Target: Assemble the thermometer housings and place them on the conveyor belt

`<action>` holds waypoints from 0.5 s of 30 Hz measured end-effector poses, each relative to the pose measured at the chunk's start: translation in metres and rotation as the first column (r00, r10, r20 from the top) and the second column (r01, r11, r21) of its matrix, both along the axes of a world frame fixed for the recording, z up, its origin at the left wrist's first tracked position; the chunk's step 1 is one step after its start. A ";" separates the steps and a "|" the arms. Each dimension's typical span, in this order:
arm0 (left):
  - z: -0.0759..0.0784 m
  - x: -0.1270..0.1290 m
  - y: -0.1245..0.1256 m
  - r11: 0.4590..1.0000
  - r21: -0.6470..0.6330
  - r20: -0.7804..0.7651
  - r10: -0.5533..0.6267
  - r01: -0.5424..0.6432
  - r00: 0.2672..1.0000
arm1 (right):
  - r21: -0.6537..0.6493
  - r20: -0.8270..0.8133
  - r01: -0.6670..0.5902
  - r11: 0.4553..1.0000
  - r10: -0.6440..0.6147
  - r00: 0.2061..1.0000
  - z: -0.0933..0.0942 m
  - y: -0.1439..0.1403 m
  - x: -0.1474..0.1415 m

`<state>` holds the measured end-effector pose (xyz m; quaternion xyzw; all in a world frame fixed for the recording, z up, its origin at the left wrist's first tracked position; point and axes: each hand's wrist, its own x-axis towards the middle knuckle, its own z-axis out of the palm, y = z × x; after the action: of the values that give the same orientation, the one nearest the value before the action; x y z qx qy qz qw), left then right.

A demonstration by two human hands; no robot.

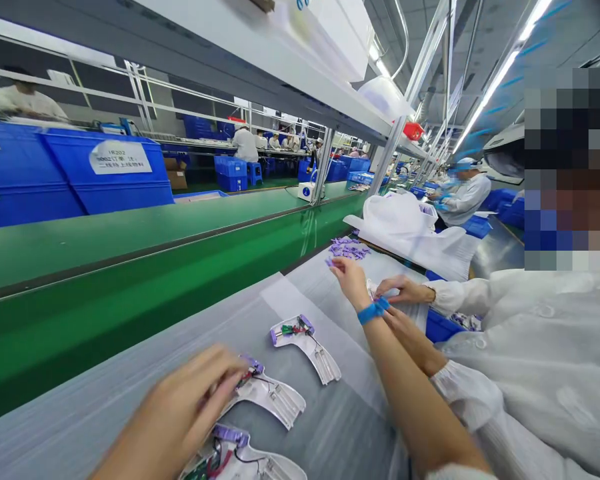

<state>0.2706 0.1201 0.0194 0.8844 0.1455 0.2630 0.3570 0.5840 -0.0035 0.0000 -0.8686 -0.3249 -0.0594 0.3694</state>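
My left hand (pixel 187 400), slightly blurred, has its fingers closed at the head end of a white gun-shaped housing half (pixel 275 397) with wires and a battery bay. My right hand (pixel 349 279), below which a blue wrist strap (pixel 373 311) shows, reaches out and pinches a small purple plastic part (pixel 329 263). Just beyond it is a pile of purple plastic parts (pixel 349 248). A second housing half (pixel 307 343), with a green circuit board and purple trim, lies on the mat farther off. Another housing half (pixel 250 460) is partly cut off by the bottom edge.
A co-worker in white sits close on the right; their hands (pixel 405 291) work on a white part, partly behind my right wrist. A green conveyor (pixel 205 267) runs along the left, with blue bins (pixel 105 173) beyond. A shelf (pixel 260 73) hangs overhead.
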 end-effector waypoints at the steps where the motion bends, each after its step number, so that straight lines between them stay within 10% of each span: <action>1: 0.001 0.022 -0.003 0.986 0.102 -0.168 -0.114 0.132 0.979 | 0.028 0.026 -0.049 0.998 0.048 0.999 0.000 -0.014 -0.022; 7: -0.020 0.115 -0.030 0.926 0.273 -0.470 -0.107 0.260 0.876 | 0.036 0.102 -0.306 0.951 0.301 0.948 -0.031 -0.102 -0.133; 13: -0.017 0.088 -0.063 0.939 0.308 -0.428 -0.003 0.149 0.904 | 0.003 0.071 -0.306 0.952 0.305 0.950 -0.046 -0.125 -0.158; 15: -0.013 0.077 -0.074 0.984 0.075 -0.394 -0.122 0.164 0.911 | 0.025 0.057 -0.320 0.947 0.318 0.946 -0.041 -0.123 -0.164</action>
<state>0.3475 0.0465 0.0063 0.9448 0.1338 0.0636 0.2921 0.4202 -0.1264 -0.0406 -0.7964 -0.4695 -0.0270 0.3802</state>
